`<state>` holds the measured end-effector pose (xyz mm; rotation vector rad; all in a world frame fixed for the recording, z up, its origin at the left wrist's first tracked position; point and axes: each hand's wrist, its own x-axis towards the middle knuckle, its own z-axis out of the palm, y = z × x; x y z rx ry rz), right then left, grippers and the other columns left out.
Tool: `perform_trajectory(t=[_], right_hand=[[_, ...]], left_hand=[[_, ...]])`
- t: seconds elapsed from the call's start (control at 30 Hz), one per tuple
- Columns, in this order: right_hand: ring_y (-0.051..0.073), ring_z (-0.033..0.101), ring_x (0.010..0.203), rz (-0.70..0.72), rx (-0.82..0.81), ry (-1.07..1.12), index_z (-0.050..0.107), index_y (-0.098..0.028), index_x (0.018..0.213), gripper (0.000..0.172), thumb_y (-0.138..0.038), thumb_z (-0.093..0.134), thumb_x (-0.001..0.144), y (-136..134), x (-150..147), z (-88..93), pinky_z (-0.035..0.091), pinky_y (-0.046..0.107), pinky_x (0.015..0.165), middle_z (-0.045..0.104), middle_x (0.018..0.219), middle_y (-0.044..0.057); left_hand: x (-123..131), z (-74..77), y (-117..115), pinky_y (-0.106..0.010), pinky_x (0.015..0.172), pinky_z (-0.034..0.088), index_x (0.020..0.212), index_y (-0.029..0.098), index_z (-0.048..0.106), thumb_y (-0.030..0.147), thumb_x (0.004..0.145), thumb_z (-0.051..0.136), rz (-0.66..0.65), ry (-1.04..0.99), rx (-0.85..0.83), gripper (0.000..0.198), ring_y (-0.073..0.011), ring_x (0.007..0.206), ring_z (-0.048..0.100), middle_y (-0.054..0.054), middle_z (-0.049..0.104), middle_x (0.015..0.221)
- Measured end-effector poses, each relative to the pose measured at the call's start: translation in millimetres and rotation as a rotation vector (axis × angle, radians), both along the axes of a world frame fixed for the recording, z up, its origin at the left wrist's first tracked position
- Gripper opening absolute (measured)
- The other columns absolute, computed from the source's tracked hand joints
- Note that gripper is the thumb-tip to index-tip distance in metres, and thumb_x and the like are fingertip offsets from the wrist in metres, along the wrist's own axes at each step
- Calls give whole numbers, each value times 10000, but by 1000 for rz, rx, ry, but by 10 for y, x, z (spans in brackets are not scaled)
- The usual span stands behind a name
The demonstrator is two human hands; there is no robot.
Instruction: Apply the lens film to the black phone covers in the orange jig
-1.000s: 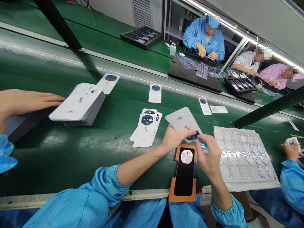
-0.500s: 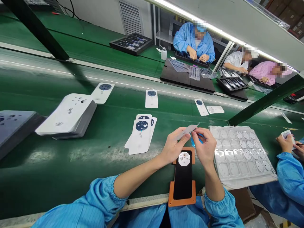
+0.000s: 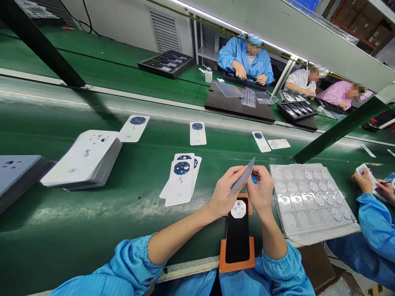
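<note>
My left hand [image 3: 226, 189] is closed around a thin phone back panel [image 3: 242, 177], tilted steeply above the bench. My right hand [image 3: 261, 187] is pinched at the panel's right edge, where a bit of blue film [image 3: 254, 179] shows by its fingers; the fingertips are partly hidden. Below both hands, an orange fixture [image 3: 237, 267] holds a black phone-shaped plate [image 3: 237, 242] with a white octagonal piece [image 3: 239, 209] near its top. Left of my hands lie a few overlapping white back panels [image 3: 180, 189] with dark blue round areas.
A thick stack of white panels [image 3: 83, 158] stands left, beside a greyer stack [image 3: 21, 168]. A clear compartment tray [image 3: 290, 222] with round pieces lies right. A green post [image 3: 339, 129] slants behind it. A co-worker's hands [image 3: 365, 181] are at far right; others sit across the bench.
The panel in my left hand has tipped up more steeply. My right hand has moved slightly left and down, and less blue film shows. The whole view has shifted a little.
</note>
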<state>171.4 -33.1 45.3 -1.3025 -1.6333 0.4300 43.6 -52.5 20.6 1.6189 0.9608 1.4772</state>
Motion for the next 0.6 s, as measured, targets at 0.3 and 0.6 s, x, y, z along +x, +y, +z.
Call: perform_trajectory(t=[0.3,0.6], right_hand=[[158,616,665,-72,-298,-102,596,-197,743,108,-283,535,766,362,353,-162,486,255,617,659,740,20],[142,496,479,-173,-479,-313,503,-207,475,209,-212,615,652,380,1157,-481,331,245,517,533,449,-13]], left_hand=[[0,-155,148,-492,1036,507,1233,119,630,508,947,525,70,-414,-479,494,-293,1128,660,-146,688,1229],[-397,91,171,-476,997,545,1124,151,694,438,914,616,46,-478,-520,365,-284,1157,649,-119,698,1231]])
